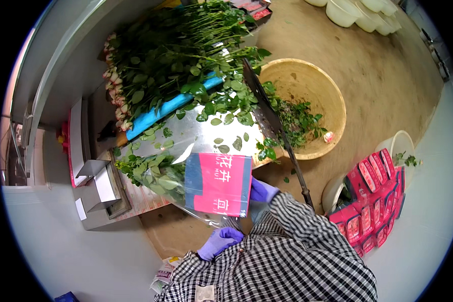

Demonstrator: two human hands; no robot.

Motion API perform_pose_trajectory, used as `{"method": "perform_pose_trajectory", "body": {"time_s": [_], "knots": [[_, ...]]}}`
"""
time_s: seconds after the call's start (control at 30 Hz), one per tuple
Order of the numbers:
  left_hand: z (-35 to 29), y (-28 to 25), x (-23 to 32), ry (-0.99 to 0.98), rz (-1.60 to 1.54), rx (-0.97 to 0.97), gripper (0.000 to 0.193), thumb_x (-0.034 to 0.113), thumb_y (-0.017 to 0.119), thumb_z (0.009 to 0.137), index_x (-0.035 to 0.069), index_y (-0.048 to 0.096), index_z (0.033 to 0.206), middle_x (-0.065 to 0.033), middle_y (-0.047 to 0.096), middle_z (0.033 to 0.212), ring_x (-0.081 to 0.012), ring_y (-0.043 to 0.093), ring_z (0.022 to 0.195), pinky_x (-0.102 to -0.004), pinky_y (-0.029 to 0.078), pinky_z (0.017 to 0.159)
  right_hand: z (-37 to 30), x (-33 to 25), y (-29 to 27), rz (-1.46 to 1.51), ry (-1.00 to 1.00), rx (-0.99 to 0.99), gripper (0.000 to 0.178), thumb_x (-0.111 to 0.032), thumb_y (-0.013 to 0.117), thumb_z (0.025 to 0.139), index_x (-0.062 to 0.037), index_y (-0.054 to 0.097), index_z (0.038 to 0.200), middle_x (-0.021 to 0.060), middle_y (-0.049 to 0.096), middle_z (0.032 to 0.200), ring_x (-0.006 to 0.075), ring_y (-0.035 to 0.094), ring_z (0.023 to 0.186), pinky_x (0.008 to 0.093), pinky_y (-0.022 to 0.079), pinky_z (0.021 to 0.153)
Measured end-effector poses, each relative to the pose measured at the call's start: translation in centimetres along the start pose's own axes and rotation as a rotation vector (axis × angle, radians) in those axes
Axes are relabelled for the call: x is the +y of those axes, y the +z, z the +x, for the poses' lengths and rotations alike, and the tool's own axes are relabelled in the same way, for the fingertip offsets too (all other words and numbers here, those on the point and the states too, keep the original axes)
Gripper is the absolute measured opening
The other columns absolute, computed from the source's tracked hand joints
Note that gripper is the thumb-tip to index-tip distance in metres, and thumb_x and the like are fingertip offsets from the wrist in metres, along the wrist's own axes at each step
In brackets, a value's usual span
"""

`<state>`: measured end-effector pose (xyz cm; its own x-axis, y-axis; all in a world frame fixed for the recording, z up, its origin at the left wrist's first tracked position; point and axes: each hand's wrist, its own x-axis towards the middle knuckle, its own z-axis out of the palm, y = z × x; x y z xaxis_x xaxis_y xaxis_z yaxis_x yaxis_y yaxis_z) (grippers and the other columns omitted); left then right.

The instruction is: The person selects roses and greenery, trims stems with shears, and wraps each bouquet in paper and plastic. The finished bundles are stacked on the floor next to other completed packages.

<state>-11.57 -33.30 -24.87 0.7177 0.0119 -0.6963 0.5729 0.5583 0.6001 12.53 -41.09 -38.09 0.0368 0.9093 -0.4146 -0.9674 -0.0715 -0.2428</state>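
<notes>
The bunch (166, 180) stretches lengthwise leftward from the nearer right hand (263, 191), fingers hidden; the left hand (220, 242) curls below, either's hold unclear.

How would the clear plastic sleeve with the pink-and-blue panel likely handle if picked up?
The sleeve is probably floppy, since its clear film looks thin. Its glossy shine suggests it could be slippery. The leafy stems at its left end may add some weight, if they sit inside.
</notes>
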Motion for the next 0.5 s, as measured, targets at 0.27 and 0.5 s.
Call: {"method": "perform_pose_trajectory", "body": {"time_s": [0.27, 0.5], "knots": [[-4.3, -3.2, -1.8, -0.232, -0.708, 0.580, 0.037, 0.034, 0.054, 0.096, 0.005, 0.055, 0.119, -0.0085, 0.065, 0.099, -0.0213, 0.066, 0.086, -0.0347, 0.057, 0.081, 2.2, 1.1, 2.3, -0.004, 0.020, 0.103, 0.071, -0.061, 0.052, 0.088, -0.0149, 0.041, 0.140, 0.0106, 0.055, 0.133, 0.0249, 0.058, 0.114, 0.0432, 0.047, 0.098], [-2.9, -0.8, 3.9, 0.184, 0.310, -0.050, 0.018, 0.013, 0.061, 0.092, -0.003, 0.065, 0.100, -0.0041, 0.063, 0.075, -0.0097, 0.056, 0.066, -0.0239, 0.045, 0.061, -1.7, 3.2, 0.9, 0.121, -0.088, 0.023, 0.069, -0.057, 0.054, 0.089, -0.0087, 0.044, 0.136, 0.0123, 0.057, 0.130, 0.0257, 0.059, 0.113, 0.0455, 0.046, 0.100]]}}
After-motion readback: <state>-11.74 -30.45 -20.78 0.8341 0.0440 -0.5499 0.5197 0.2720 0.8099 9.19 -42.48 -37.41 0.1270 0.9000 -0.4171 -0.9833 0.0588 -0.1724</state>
